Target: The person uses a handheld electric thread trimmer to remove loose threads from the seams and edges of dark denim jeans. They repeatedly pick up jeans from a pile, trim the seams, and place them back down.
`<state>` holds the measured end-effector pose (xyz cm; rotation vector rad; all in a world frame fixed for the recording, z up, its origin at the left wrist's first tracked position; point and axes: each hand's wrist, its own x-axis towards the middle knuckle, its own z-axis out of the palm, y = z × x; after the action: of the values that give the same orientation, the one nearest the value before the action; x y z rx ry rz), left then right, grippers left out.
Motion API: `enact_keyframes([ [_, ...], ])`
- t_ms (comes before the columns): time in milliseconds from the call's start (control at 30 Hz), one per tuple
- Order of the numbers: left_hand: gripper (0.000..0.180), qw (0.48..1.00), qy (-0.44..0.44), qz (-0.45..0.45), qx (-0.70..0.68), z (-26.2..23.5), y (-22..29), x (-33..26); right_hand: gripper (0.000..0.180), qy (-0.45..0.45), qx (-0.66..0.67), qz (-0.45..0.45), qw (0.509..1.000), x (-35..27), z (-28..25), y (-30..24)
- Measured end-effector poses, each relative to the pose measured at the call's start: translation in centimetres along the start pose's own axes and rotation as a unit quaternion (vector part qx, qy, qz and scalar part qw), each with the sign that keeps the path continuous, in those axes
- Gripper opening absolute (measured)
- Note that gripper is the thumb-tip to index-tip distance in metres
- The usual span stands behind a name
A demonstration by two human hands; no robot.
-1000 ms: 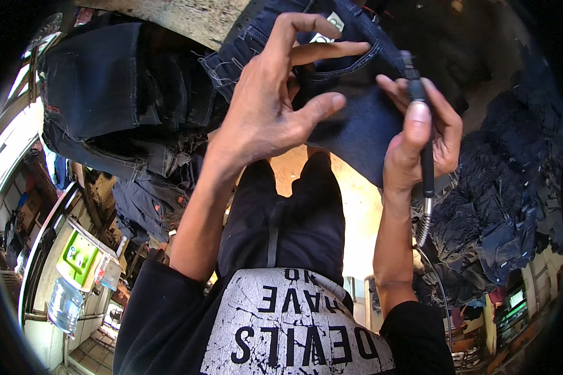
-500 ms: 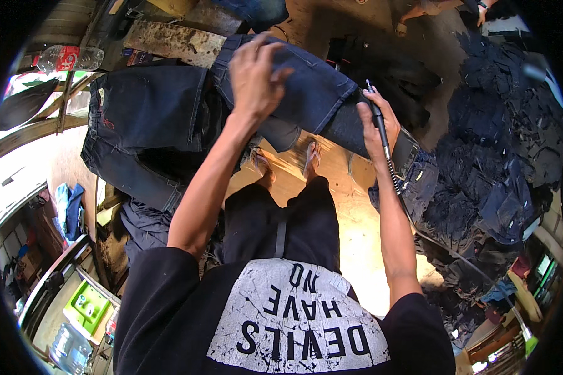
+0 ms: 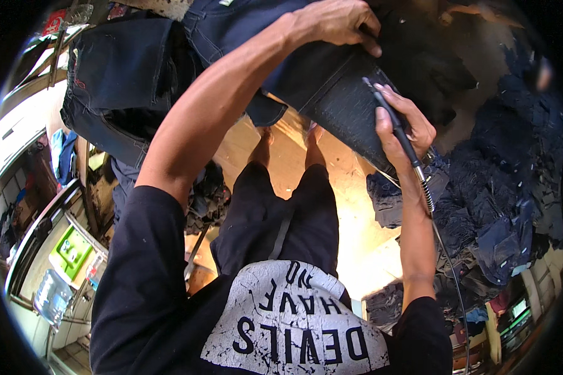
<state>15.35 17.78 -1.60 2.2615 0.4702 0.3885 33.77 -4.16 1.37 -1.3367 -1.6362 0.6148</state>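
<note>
Denim [image 3: 341, 100] lies ahead of you. Your left hand [image 3: 343, 24] has moved right, curled by its far edge; grip unclear. Your right hand [image 3: 419, 128] holds the pen tool [image 3: 383, 102]. Open floor [image 3: 355, 206] shows past its near edge.

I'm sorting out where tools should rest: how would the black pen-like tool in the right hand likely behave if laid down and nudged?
The black pen-like tool would probably roll, since it looks slim and rounded. The attached cord would likely check or tug that roll. Its straight shape in the right hand suggests a stiff body.
</note>
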Motion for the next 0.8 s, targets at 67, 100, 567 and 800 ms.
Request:
enact_keyframes([
  [67, 0.035, 0.999, 0.027, 0.007, -0.036, -0.1, -0.2, 0.1, 0.024, -0.055, 0.009, -0.054, 0.997, 0.3, 1.2, -0.2],
  [100, 0.036, 0.999, 0.024, 0.007, -0.038, -0.2, -0.4, 0.0, 0.025, -0.090, 0.001, -0.073, 0.993, 0.5, 2.0, -0.3],
  [567, 0.030, 0.997, 0.055, -0.002, -0.059, 0.2, -0.2, -1.3, 0.027, -0.071, -0.044, -0.067, 0.994, 0.2, 3.6, -0.4],
  [800, 0.031, 0.997, 0.060, 0.021, -0.050, 0.6, -1.0, -1.0, 0.027, -0.101, -0.050, -0.080, 0.990, -0.1, 3.6, -0.3],
])
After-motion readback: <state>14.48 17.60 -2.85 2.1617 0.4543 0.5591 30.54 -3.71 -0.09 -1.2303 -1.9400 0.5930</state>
